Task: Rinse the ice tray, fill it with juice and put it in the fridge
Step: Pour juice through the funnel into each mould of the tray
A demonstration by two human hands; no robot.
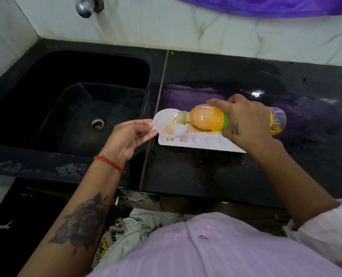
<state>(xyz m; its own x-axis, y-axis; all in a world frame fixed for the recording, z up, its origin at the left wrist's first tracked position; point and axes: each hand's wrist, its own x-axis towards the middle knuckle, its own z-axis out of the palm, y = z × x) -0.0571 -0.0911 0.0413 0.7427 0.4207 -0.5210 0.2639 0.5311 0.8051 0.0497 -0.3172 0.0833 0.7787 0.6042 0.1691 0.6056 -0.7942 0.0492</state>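
A white ice tray [202,143] lies on the black counter just right of the sink. My right hand [244,122] grips a clear bottle of orange juice [206,118], tipped on its side with its open neck pointing left. The neck sits inside a small white funnel [166,122] held over the tray's left end. My left hand [130,132] pinches the funnel's rim. A little juice wets the funnel's inside. The tray's front row of cells looks white; its back row is hidden behind the bottle.
A black sink [70,100] with a metal drain [96,124] lies to the left. The black counter [206,176] stretches right and toward me. A chrome tap [85,6] is on the tiled wall. A purple cloth [266,5] hangs at the top.
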